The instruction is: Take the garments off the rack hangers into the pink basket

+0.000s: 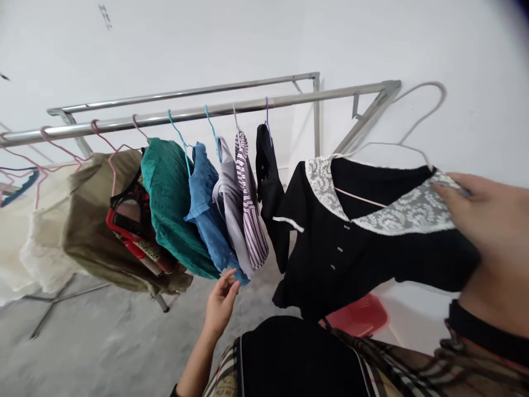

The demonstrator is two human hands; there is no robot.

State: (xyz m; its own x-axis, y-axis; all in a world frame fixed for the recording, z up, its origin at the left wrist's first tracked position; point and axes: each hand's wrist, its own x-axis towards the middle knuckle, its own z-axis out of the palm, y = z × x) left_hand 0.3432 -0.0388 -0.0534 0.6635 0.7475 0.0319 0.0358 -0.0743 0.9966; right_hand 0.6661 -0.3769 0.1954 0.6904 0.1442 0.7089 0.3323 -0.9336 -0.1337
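A black blouse [318, 253] with a white lace collar and white sleeve trim hangs on a pale hanger [419, 118], off the rail. My right hand [483, 220] grips the blouse at its right shoulder, thumb on the lace. Below the hanging clothes, my left hand [223, 300] is raised with fingers loosely curled and apart, holding nothing. Closest to it is a blue top [210, 215] on a blue hanger; whether the fingertips touch it I cannot tell. A grey top [231, 193] and a striped top [250, 220] hang just beyond.
A metal clothes rail [289, 101] crosses the view. It carries a black garment [268, 182], a green top [173, 209], an olive garment [99, 220] and cream garments [45, 242]. A red plastic container [363, 315] is low at right. White walls stand behind.
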